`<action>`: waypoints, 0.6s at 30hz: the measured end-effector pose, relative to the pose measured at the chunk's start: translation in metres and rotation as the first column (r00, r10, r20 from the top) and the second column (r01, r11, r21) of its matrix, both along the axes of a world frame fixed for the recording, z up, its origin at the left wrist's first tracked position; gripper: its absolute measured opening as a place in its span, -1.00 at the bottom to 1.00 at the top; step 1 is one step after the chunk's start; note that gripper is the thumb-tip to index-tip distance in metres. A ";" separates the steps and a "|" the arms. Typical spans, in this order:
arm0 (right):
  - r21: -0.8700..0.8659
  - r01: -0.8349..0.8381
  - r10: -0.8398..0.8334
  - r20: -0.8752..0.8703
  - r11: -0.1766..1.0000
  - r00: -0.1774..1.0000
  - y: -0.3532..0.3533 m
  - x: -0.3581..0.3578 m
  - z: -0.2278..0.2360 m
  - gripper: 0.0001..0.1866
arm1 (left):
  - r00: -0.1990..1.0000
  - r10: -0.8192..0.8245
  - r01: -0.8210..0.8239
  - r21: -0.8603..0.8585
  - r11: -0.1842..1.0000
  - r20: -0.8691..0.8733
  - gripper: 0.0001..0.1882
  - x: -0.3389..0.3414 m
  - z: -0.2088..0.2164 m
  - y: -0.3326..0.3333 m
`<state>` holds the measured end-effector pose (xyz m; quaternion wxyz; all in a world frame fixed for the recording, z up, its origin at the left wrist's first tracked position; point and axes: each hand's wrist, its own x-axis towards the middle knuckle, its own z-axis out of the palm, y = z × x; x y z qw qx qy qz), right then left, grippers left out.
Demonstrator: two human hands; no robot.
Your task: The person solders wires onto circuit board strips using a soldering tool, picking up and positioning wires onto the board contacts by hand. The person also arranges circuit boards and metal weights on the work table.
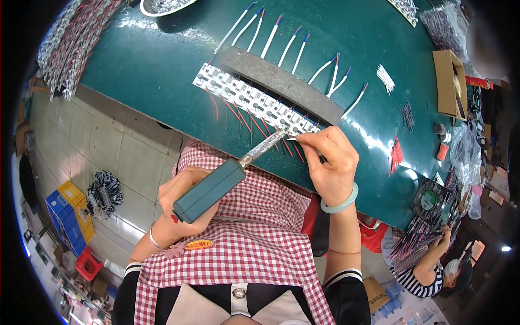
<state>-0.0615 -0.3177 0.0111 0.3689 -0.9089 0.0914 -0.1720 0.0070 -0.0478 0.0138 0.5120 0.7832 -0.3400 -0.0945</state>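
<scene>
My left hand (179,208) grips the teal handle of a soldering iron (216,187); its foil-wrapped shaft (265,147) points up to the right, tip at a white strip of small circuit boards (244,97). My right hand (330,162) pinches a thin wire or solder strand at the strip's near end, next to the iron tip. The strip lies on a dark green table (162,54) under a long grey metal bar (281,81). White wires with red and blue ends (271,38) stick out beyond the bar, and red wires (238,114) trail toward me.
A cardboard box (449,81) stands at the far right of the table, with loose wire bundles (385,78) and a small black fan (430,199) nearby. Bundled board strips (70,43) hang at the left. Another person (433,265) sits at lower right. Blue crates (67,216) stand on the tiled floor.
</scene>
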 end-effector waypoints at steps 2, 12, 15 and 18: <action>0.000 0.004 -0.004 -0.012 1.000 1.000 0.001 0.000 0.000 -0.82 | 1.000 0.003 -0.003 0.001 1.000 -0.009 -0.69 0.000 -0.001 0.000; -0.036 -0.008 0.006 -0.065 0.999 0.998 0.002 0.004 0.005 -0.85 | 1.000 -0.010 0.011 0.025 1.000 -0.003 -0.70 0.001 -0.002 0.003; -0.032 -0.013 0.010 -0.081 0.999 0.997 0.002 0.005 0.006 -0.85 | 1.000 -0.021 0.021 0.016 1.000 0.000 -0.71 0.003 -0.003 0.002; -0.033 -0.016 0.013 -0.090 0.999 0.996 0.002 0.005 0.007 -0.85 | 0.999 -0.042 0.042 0.032 0.999 0.011 -0.73 0.004 -0.003 0.005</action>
